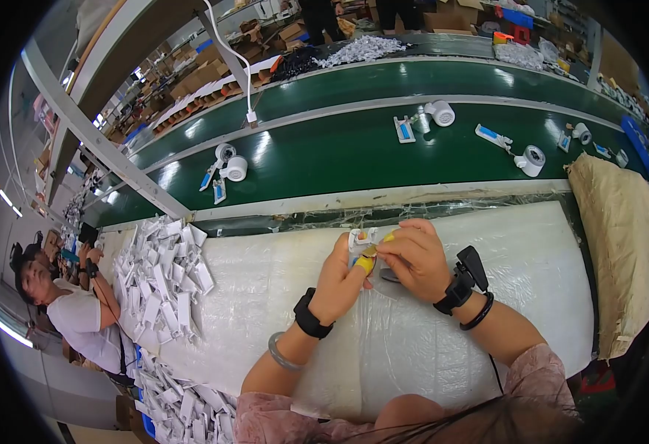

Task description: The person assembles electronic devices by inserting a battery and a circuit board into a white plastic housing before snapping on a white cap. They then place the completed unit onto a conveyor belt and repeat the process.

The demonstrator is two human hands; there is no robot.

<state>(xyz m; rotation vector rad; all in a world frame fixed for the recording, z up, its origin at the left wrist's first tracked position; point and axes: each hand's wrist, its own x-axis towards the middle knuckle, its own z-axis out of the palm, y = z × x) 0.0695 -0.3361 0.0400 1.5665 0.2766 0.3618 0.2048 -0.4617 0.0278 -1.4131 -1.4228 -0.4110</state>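
My left hand (340, 280) is closed around a small white plastic part (359, 239), with a bit of blue showing near the thumb. Yellow covers the left thumb tip, and a finger of my right hand (419, 260) also has yellow on it. The right fingers are pinched together against the same part, beside a small tan piece (369, 251). What they grip is too small to make out. A dark grey, flat object (389, 276) shows partly under the right hand. Both hands are above the plastic-covered worktable (265, 303).
A pile of white plastic pieces (163, 277) lies at the table's left, with more pieces (184, 403) in a blue bin below. Beyond runs a green conveyor (317, 152) carrying white round lamp-like units (443, 113). A brown sack (614, 251) stands right; a person (88, 318) is at left.
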